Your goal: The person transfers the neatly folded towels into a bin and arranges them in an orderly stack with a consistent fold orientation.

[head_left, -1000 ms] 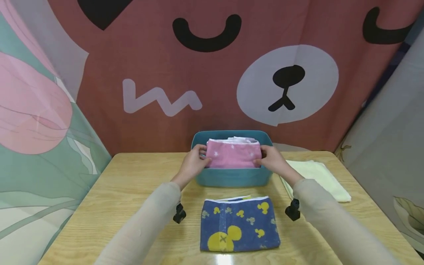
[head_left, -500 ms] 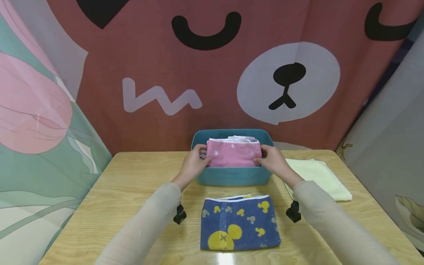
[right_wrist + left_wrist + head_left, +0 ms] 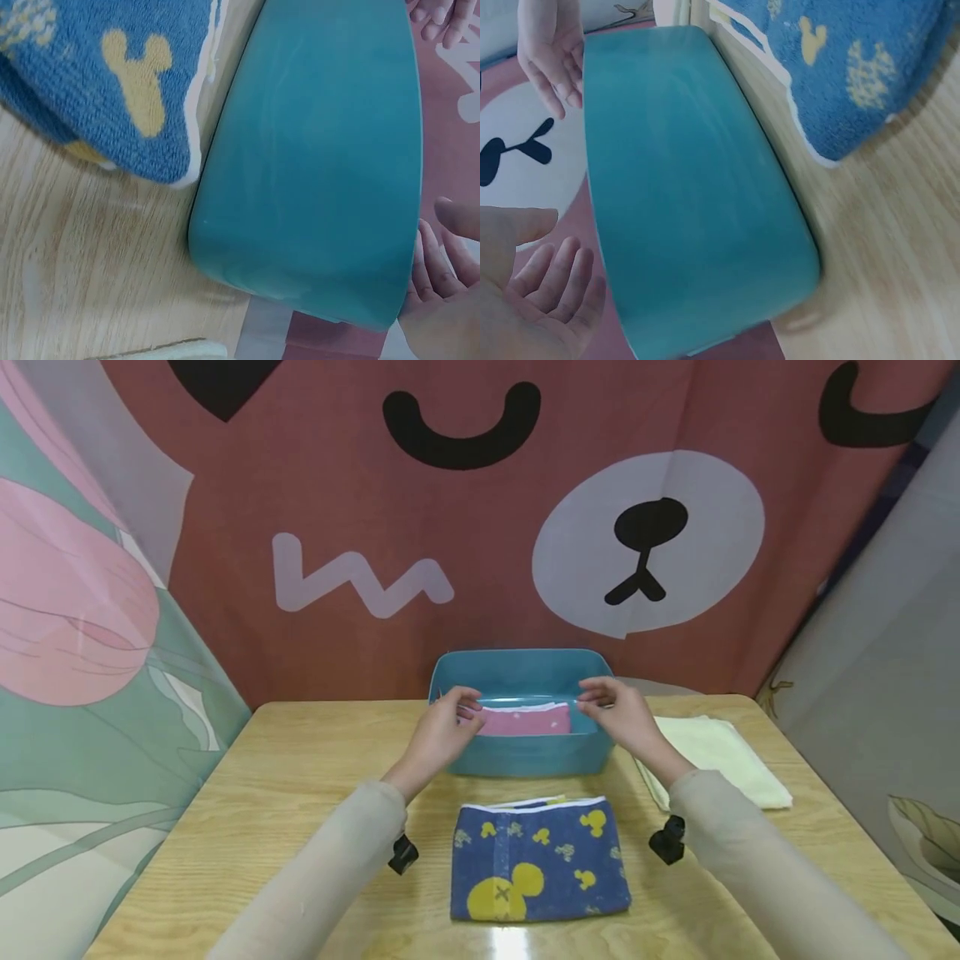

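A folded pink towel (image 3: 528,721) with a white edge sits low inside the teal plastic bin (image 3: 528,757), along its front wall. My left hand (image 3: 441,733) is over the bin's left end, its relaxed fingers overlapping the towel's left end in the head view. At the opposite end, my right hand (image 3: 624,720) hovers by the rim, fingers loosely bent and apart from the towel. Both wrist views show the hands, left (image 3: 544,289) and right (image 3: 442,277), with nothing in their fingers; the bin's outer wall hides the pink towel there.
In front of the bin lies a folded navy towel (image 3: 540,864) with yellow mouse-head shapes. A folded pale yellow towel (image 3: 723,764) is on the wooden table (image 3: 300,793) to the right. Behind the table hangs a printed curtain (image 3: 360,652).
The pink towel, earlier held upright between both hands, has dropped lower into the bin. Both hands have let go of it, and the right one has drawn up slightly.
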`<state>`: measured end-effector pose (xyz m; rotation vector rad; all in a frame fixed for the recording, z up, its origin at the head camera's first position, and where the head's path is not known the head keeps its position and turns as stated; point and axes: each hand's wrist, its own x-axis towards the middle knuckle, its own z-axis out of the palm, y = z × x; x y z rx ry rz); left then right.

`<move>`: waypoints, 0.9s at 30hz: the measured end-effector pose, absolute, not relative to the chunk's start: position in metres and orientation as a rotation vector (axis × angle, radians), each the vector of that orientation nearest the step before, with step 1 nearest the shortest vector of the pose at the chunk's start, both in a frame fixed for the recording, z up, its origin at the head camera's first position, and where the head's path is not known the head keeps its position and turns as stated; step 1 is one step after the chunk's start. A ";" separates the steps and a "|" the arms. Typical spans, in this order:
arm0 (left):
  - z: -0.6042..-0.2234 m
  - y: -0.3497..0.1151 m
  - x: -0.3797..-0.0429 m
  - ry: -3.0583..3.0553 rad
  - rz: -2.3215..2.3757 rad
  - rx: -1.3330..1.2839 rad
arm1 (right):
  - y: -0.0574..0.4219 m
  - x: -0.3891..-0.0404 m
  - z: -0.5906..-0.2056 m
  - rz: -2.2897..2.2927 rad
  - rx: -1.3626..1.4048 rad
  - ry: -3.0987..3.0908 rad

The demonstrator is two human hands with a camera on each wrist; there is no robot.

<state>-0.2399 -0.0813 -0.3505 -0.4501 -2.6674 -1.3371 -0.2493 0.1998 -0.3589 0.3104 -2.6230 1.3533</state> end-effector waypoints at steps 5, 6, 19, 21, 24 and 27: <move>-0.346 -0.079 -0.235 -2.636 -1.317 -0.487 | 0.201 -0.242 -0.354 1.397 0.294 -2.587; -0.346 -0.079 -0.234 -2.626 -1.328 -0.494 | 0.202 -0.239 -0.352 1.409 0.287 -2.581; -0.340 -0.084 -0.203 -2.597 -1.402 -0.589 | 0.209 -0.211 -0.347 1.587 0.221 -2.441; -0.340 -0.087 -0.198 -2.591 -1.401 -0.602 | 0.209 -0.208 -0.347 1.590 0.224 -2.444; -0.343 -0.091 -0.192 -2.596 -1.403 -0.587 | 0.209 -0.203 -0.347 1.599 0.241 -2.450; -0.346 -0.096 -0.186 -2.607 -1.400 -0.559 | 0.208 -0.199 -0.348 1.599 0.270 -2.456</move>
